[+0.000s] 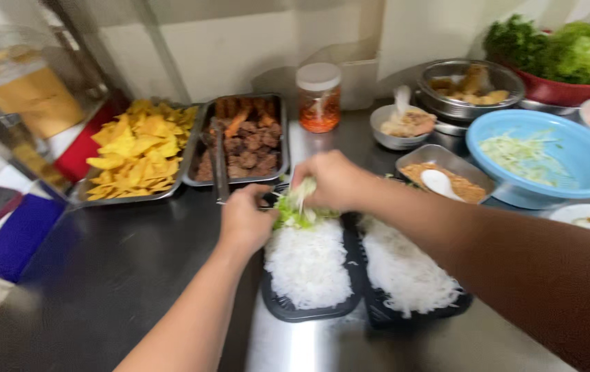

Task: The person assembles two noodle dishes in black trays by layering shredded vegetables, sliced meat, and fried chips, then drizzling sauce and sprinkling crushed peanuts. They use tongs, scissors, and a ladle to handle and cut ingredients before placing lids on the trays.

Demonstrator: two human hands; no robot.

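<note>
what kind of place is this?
Likely a food stall or small kitchen prep counter: a steel counter holds metal trays of yellow chips and cooked meat, and both hands, left hand and right hand, put greens onto noodles in black takeaway trays.

Even, soft indoor light fell from above — pale glare streaked the steel counter (322, 344). Both hands looked slightly motion-blurred, and the frame's edges — especially the left — smeared and bent.
</note>
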